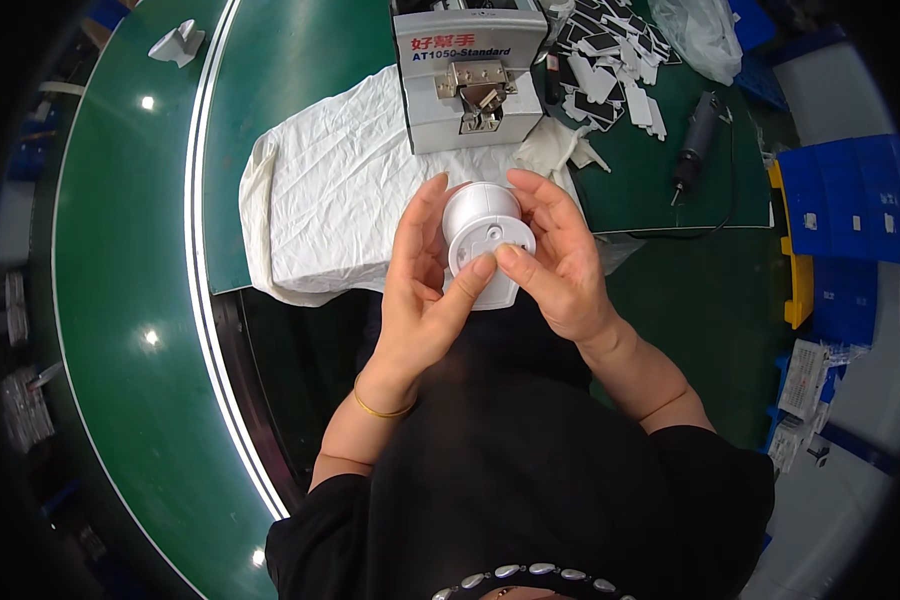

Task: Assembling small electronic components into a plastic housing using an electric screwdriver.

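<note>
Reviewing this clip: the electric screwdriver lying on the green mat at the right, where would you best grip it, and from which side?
Probably around the thick dark barrel of the electric screwdriver, coming down from above. It lies flat on the green mat with its thin bit toward the person and its cord trailing off, so the barrel's long sides are free. Both the left hand and right hand are on the white round housing.
</note>
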Demonstrator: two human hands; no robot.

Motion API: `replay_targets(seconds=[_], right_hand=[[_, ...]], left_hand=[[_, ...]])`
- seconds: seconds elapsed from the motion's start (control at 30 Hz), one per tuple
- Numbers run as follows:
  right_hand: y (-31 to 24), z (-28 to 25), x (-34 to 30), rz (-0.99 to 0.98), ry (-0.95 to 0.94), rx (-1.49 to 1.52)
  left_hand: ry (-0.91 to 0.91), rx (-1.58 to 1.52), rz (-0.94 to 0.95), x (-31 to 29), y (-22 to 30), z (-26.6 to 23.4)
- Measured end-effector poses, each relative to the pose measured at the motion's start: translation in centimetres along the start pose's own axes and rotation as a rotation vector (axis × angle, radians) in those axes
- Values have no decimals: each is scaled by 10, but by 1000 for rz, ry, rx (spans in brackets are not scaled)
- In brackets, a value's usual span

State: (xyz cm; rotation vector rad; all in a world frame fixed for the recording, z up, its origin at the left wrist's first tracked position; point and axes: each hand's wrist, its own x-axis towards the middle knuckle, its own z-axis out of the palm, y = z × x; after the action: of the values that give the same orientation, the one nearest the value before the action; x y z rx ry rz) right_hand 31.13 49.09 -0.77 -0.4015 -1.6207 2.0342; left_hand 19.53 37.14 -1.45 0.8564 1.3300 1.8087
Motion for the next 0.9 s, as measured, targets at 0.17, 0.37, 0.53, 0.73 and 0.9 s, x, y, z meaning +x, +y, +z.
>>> replay_targets(seconds=[0.17, 0.37, 0.53, 0.73, 0.9], right_hand=[[-7, -13, 6, 105, 34, 51], [-29, -101, 41, -31, 253, -187], [-52, -267, 82, 175, 1031, -1334], [-25, -349, 77, 455, 906, -795], [-69, -296, 69, 85, 124, 472]], left_hand=[[0, 78, 152, 6, -2, 9], [14, 450, 264, 17, -21, -2], [32, 579, 196, 17, -34, -7], [-11, 688, 270, 17, -42, -7], [-20, 653, 292, 18, -41, -14]])
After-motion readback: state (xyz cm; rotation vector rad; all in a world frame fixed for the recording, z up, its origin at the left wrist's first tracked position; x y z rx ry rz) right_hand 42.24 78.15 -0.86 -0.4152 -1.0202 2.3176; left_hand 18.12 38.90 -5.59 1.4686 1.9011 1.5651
